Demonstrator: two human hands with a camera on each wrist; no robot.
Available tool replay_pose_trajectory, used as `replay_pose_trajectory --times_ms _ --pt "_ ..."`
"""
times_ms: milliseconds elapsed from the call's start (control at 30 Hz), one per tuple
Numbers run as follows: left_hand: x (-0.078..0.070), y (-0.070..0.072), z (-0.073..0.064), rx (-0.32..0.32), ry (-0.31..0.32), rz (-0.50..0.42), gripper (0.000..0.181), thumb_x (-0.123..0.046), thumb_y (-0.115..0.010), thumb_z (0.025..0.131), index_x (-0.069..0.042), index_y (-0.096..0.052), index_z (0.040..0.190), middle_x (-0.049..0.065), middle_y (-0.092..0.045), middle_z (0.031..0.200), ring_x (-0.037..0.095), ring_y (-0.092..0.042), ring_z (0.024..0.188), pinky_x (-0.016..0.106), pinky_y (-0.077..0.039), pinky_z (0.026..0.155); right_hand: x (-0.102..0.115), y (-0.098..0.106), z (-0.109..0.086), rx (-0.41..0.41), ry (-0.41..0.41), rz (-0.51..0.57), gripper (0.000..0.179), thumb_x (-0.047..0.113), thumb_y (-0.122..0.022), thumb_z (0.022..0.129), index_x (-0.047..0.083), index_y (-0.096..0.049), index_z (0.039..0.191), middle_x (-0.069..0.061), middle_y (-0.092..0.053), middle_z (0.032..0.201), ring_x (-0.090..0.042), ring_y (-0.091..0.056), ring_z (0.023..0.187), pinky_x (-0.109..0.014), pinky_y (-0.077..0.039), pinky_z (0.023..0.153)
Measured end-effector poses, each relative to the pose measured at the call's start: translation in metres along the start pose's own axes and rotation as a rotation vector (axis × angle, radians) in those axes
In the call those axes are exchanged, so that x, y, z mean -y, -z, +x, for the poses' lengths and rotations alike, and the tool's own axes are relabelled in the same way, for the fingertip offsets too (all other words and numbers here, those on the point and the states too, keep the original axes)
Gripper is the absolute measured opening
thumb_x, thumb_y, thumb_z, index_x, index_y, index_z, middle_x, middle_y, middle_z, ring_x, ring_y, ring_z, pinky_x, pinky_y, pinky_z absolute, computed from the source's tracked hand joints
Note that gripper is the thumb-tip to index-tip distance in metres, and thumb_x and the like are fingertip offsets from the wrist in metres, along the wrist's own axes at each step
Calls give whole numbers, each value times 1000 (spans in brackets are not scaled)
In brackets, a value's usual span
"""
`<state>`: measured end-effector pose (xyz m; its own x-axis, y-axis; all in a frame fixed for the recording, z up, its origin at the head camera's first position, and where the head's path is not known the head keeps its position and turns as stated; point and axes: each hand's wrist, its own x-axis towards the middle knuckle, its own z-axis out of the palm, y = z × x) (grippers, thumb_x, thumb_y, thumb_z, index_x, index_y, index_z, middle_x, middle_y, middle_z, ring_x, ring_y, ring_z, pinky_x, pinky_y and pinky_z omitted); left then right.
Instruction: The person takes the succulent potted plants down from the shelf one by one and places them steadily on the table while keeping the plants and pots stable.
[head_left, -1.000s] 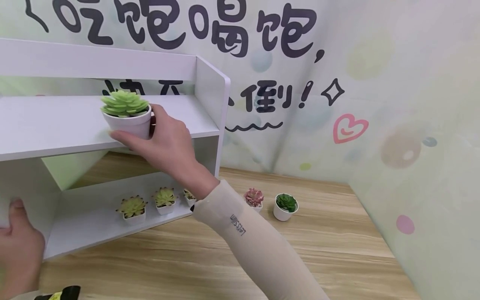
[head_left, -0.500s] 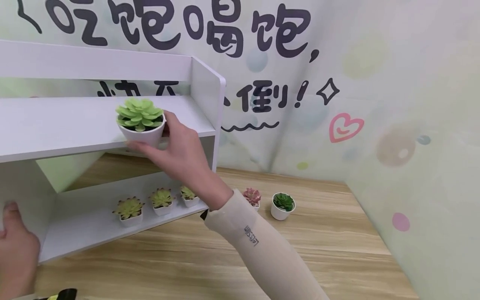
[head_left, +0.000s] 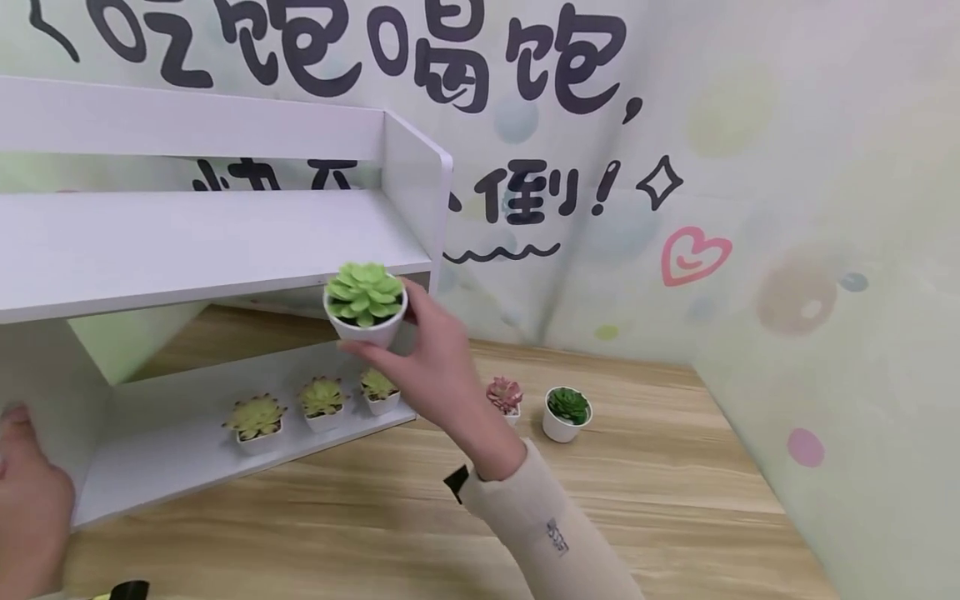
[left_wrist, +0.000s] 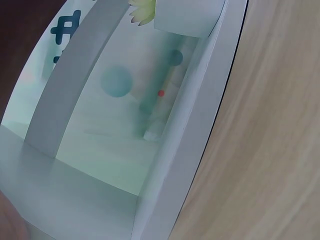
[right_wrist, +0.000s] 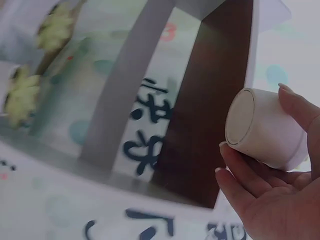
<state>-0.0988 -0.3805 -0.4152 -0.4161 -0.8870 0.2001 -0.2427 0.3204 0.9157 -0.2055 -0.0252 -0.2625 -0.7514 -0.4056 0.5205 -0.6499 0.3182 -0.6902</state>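
In the head view my right hand [head_left: 442, 367] grips a white round pot with a light green succulent [head_left: 365, 304], thumb on its near side. The pot is held just in front of the upper board of a white shelf [head_left: 225, 237]. In the right wrist view, the pot's pale base [right_wrist: 240, 117] faces the camera. At the left edge, my left hand [head_left: 30, 508] holds the shelf's upright panel, thumb along its inner face; its other fingers are out of view. Several small yellow-green succulents, one at the left [head_left: 257, 417], stand in white pots on the lower board.
On the wooden table [head_left: 637, 500], right of the shelf, stand a red succulent [head_left: 505, 394] and a dark green succulent [head_left: 567, 408] in white pots. A printed wall cloth [head_left: 750, 208] hangs behind. A black and yellow object [head_left: 129, 590] shows at the bottom left.
My right hand has carried the light green succulent right and down, from over the upper board to in front of its edge. My left hand stays on the panel.
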Motion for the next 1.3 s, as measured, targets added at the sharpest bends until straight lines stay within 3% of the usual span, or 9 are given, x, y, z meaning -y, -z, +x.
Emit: replay_pose_trajectory --times_ms 133,267,467,667,900,1067,1133,1200,1300 --pt "5 -2 4 -30 -216 96 54 -32 -22 110 -7 -29 158 26 -34 159 46 -31 148 57 -20 126 -19 7 -15 -9 -49 28 67 30 -87 80 17 -56 138 4 -68 131 -8 -64 121 -28 -52 105" --pt "6 -4 6 -71 -300 82 52 -31 -25 110 -14 -33 159 19 -36 161 40 -32 150 55 -21 127 -32 11 -25 -9 -108 38 67 28 -87 81 17 -56 140 3 -68 130 -11 -66 119 -30 -54 103" --pt "-2 0 3 -139 -386 55 49 -33 -30 110 -22 -39 156 14 -42 159 34 -37 148 50 -26 126 -43 12 -35 -1 -164 40 70 27 -87 81 17 -54 142 1 -69 128 -13 -67 116 -31 -55 101" --pt "-5 2 2 -157 -389 62 49 -33 -31 110 -14 -43 153 22 -46 153 42 -42 143 55 -29 123 -62 10 -44 -21 -212 62 67 28 -89 78 17 -58 137 1 -70 125 -15 -69 113 -34 -57 98" --pt "4 -2 6 -85 -241 77 53 -35 -25 110 -12 -36 156 23 -41 156 43 -37 145 57 -23 125 -89 8 -48 -39 -292 29 65 31 -88 79 17 -59 135 -2 -71 123 -20 -71 110 -39 -53 103" --pt "5 -2 6 -82 -259 92 53 -33 -26 110 -11 -35 157 22 -40 158 42 -35 147 56 -22 126 -100 14 -48 -44 -333 24 67 28 -88 79 13 -58 137 -7 -70 124 -24 -70 112 -45 -53 105" --pt "3 -2 4 -72 -228 62 53 -35 -26 110 -13 -36 157 19 -39 159 37 -34 148 51 -21 127 -103 20 -49 -56 -348 24 67 26 -87 79 11 -57 137 -10 -69 124 -25 -69 113 -45 -58 97" --pt "1 -1 2 -47 -145 11 49 -39 -27 110 -22 -41 153 11 -47 153 24 -39 145 41 -22 127 -106 26 -50 -69 -362 23 68 25 -87 79 11 -56 137 -11 -69 124 -25 -68 114 -42 -59 96" --pt "-3 2 -3 25 30 -44 49 -43 -27 109 -32 -32 157 3 -36 163 16 -30 150 36 -16 129 -111 37 -54 -93 -377 20 67 24 -87 79 11 -56 137 -12 -69 124 -26 -68 114 -41 -60 95"
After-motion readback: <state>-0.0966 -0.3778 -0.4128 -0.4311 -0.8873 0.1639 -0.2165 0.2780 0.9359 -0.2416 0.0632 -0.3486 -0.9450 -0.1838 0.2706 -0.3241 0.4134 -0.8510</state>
